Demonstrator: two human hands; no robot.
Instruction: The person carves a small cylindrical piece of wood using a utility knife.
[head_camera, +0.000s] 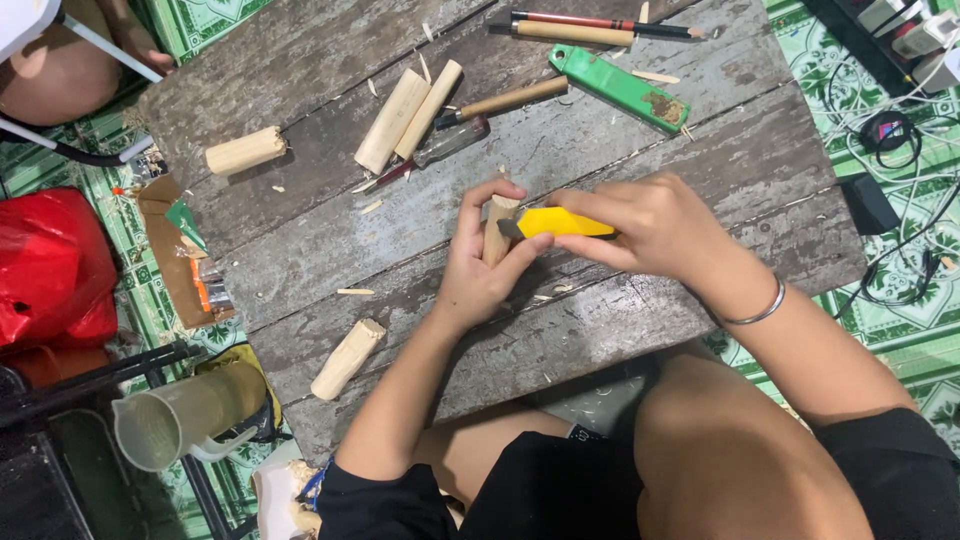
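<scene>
My left hand grips a short pale wooden stick held upright over the worn grey wooden board. A yellow utility knife sits in my right hand, its dark tip pressed against the side of the stick. My left thumb rests just below the blade tip. A silver bangle circles my right wrist.
Cut wooden pieces lie around: one at far left, two at the back, one near the front edge. A screwdriver, wooden-handled tools, a green holder, shavings, a plastic jug, a red bag and cables surround.
</scene>
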